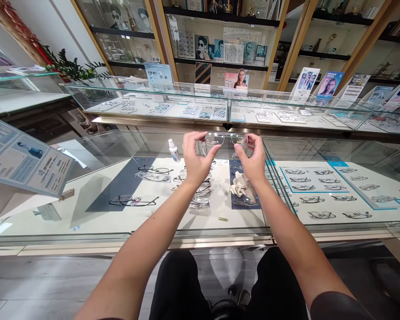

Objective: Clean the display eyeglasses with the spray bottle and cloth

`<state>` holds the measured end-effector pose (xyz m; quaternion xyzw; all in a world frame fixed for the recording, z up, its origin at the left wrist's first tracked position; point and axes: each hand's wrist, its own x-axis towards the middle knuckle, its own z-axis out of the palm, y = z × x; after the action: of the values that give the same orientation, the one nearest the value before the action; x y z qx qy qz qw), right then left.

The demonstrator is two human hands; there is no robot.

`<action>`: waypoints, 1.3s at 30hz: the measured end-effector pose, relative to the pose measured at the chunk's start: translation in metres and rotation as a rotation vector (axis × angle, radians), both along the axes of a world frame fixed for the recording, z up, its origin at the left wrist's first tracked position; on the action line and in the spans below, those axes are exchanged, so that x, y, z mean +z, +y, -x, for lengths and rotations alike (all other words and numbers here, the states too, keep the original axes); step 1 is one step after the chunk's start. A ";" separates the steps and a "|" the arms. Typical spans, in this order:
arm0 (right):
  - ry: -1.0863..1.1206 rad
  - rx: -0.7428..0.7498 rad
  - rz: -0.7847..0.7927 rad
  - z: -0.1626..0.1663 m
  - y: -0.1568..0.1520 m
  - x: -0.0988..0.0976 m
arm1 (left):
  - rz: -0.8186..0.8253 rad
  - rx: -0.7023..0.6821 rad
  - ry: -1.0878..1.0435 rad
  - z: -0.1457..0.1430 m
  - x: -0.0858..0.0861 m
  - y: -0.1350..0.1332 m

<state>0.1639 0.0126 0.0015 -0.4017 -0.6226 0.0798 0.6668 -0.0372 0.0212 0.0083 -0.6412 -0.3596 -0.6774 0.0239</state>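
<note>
I hold a pair of clear-lensed glasses (226, 139) up over a glass display counter (126, 231). My left hand (197, 158) pinches the frame's left end, fingers closed on it. My right hand (251, 158) grips the right end the same way. Below my right hand a crumpled beige cloth (242, 186) lies on a dark mat (235, 171). A small white spray bottle (174, 150) stands on the counter just left of my left hand.
Several glasses frames lie under and on the counter glass, including a dark pair (133, 201) at the left. A printed leaflet stand (23, 160) stands at the far left. A second counter (220, 109) and shelves with posters run behind. My knees are below the counter edge.
</note>
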 end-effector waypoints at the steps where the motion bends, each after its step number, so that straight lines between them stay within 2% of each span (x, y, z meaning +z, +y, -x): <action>1: 0.017 0.012 0.019 0.001 0.001 -0.002 | -0.004 0.013 0.006 0.000 0.000 -0.001; 7: 0.070 0.044 0.076 0.004 0.003 -0.006 | -0.047 0.020 -0.011 -0.003 -0.004 -0.002; 14: 0.101 0.023 0.077 0.010 -0.004 -0.005 | 0.023 0.023 -0.081 -0.006 -0.010 0.000; 22: 0.096 -0.023 0.079 0.015 -0.007 -0.004 | 0.044 0.018 -0.092 -0.006 -0.010 0.000; 29: 0.087 -0.057 0.048 0.018 -0.010 -0.004 | 0.082 0.057 -0.114 -0.007 -0.011 0.001; 39: 0.017 -0.139 -0.030 0.017 -0.011 -0.004 | 0.080 0.030 -0.149 -0.008 -0.010 0.000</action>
<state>0.1467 0.0016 -0.0023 -0.4332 -0.5886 0.0274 0.6820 -0.0287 0.0210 -0.0022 -0.5839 -0.3970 -0.7079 -0.0184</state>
